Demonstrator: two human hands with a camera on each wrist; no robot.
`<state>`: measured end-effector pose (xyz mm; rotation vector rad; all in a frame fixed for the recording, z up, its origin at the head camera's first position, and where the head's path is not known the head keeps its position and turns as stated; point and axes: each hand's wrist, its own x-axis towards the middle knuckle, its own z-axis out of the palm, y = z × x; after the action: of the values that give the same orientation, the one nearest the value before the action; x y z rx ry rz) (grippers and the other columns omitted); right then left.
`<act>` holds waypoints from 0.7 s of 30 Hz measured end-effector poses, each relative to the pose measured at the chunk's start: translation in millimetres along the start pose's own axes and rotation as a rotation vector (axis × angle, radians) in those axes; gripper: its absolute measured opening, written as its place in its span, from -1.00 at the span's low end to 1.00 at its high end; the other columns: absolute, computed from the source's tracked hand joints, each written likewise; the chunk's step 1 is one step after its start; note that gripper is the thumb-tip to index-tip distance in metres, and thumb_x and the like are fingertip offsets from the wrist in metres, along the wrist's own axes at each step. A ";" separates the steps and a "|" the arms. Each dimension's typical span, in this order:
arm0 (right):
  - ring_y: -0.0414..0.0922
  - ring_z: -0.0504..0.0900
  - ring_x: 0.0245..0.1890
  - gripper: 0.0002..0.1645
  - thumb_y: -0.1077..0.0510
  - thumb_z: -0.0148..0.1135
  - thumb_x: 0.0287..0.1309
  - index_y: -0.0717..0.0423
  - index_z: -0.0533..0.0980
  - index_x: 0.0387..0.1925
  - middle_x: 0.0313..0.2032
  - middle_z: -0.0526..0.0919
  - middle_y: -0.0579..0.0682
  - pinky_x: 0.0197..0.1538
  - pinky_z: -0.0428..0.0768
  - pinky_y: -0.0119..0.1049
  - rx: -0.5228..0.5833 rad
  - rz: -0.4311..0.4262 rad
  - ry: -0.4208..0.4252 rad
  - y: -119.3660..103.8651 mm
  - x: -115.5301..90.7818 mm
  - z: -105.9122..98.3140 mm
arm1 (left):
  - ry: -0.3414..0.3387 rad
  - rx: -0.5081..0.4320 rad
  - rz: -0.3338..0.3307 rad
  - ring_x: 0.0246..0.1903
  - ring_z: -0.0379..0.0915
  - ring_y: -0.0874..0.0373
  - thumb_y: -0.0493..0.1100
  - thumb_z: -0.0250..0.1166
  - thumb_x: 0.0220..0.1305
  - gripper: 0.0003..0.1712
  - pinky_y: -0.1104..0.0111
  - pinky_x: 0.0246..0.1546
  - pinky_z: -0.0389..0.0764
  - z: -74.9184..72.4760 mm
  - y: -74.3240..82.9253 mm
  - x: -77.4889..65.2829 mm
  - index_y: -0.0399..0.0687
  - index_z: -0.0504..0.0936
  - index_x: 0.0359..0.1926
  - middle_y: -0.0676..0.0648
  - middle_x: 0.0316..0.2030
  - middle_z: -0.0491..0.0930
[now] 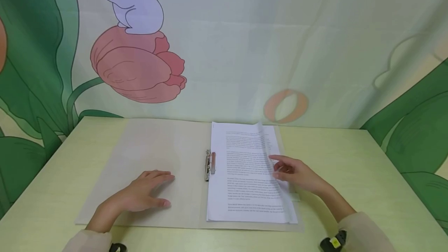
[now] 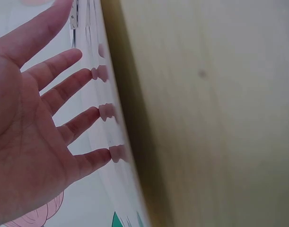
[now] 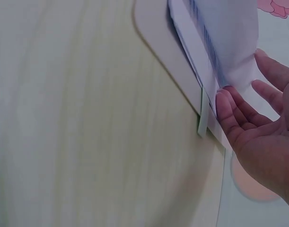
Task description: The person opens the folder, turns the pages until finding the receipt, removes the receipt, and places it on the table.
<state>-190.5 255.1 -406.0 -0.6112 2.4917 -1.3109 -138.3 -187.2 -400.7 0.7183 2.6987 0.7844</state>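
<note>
A folder [image 1: 140, 158] lies spread on the table, with a stack of printed sheets [image 1: 245, 166] on its right side. My right hand [image 1: 292, 172] is at the stack's right edge, holding the lifted edge of the top sheet [image 3: 234, 38] with curled fingers. Thumb and finger contact with the paper is partly hidden. The sheet bows upward and looks slightly see-through along that edge. My left hand [image 1: 143, 191] rests on the left cover with its fingers spread, and its fingertips meet their reflections on the glossy surface in the left wrist view. It holds nothing.
A metal clip [image 1: 208, 165] stands along the folder's spine, beside the stack's left edge. A pale green tab [image 3: 203, 113] sticks out from the right edge. Behind the light wooden table [image 1: 336, 158] hangs a curtain [image 1: 238, 49] printed with flowers and a rabbit.
</note>
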 end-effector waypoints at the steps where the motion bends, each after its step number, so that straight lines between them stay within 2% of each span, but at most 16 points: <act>1: 0.00 0.45 -0.28 -0.34 0.17 0.27 0.08 0.24 0.31 0.21 -0.23 0.51 0.12 -0.26 0.46 -0.41 0.000 -0.002 0.002 0.4 0.4 0.5 | -0.002 0.001 -0.002 0.18 0.05 -0.27 0.18 0.33 0.00 -0.19 -0.15 0.05 0.19 0.0 -0.1 0.3 -0.15 0.37 0.20 -0.20 0.22 0.26; 21: -0.03 0.44 -0.32 -0.33 0.11 0.29 0.06 0.16 0.30 0.21 -0.30 0.43 0.07 -0.30 0.44 -0.37 -0.026 0.015 0.013 -6.7 5.7 9.4 | -0.003 0.007 0.008 0.18 0.05 -0.29 0.18 0.33 0.00 -0.16 -0.17 0.04 0.18 0.0 -1.4 0.5 -0.16 0.34 0.22 -0.21 0.22 0.25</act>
<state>-189.9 242.3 -405.9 -0.5909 2.5228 -1.2834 -139.2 -188.0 -401.5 0.7315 2.6992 0.7759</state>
